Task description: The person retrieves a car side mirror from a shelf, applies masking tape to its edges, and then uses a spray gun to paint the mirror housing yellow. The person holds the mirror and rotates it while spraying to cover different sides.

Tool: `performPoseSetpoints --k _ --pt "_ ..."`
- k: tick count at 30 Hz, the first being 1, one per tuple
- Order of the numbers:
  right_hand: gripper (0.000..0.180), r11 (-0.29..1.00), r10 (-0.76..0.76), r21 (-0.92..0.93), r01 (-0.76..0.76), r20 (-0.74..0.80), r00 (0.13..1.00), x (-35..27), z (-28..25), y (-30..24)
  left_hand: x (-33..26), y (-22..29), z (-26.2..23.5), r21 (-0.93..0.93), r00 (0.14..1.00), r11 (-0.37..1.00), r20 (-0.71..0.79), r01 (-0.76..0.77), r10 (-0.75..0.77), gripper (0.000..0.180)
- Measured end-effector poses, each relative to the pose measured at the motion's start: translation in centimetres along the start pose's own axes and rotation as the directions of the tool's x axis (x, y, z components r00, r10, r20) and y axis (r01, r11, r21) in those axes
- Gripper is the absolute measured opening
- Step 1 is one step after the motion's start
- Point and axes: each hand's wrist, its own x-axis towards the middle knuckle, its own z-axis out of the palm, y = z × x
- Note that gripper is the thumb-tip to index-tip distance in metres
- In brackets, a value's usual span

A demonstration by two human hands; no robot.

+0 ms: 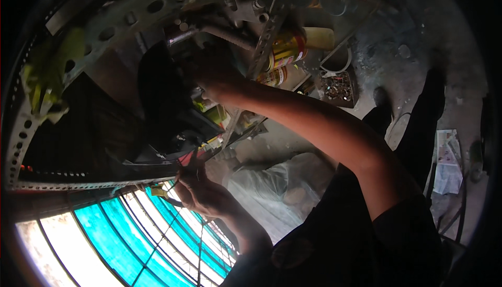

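Observation:
My left hand (pixel 201 195) is at the lower edge of a large black curved object (pixel 162 85). Its fingers are bent together at that edge; what they hold is too dark to make out. A small yellow piece (pixel 159 191) shows beside its thumb side. My right forearm crosses from the right, and my right hand (pixel 212 75) reaches into deep shadow by the black object's right side. Its fingers are lost in the dark, so their grip is hidden. Near it are a threaded metal rod (pixel 181 37) and a perforated metal upright (pixel 264 38).
Perforated metal rails (pixel 107 33) frame the shelf. Yellow-and-red cans (pixel 287 49) stand beyond the upright, near a tray of small metal parts (pixel 337 89). A pale plastic sheet (pixel 266 185) covers something below. Newspaper (pixel 448 161) lies on the floor at right. A barred blue-and-white window (pixel 112 224) glows lower left.

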Motion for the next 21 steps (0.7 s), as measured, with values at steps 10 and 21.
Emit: performPoseSetpoints --k 10,21 --pt "0.025 0.97 -0.08 -0.236 0.055 -0.094 0.992 -0.4 -1.7 -1.6 2.9 -0.3 -2.2 -0.143 0.999 0.99 -0.039 0.001 -0.007 0.028" --pt "0.048 0.707 0.422 0.44 -0.554 0.367 0.829 -2.5 -2.2 -6.6 3.9 -1.3 -3.3 -0.193 0.999 0.981 -0.034 0.01 -0.017 0.02"
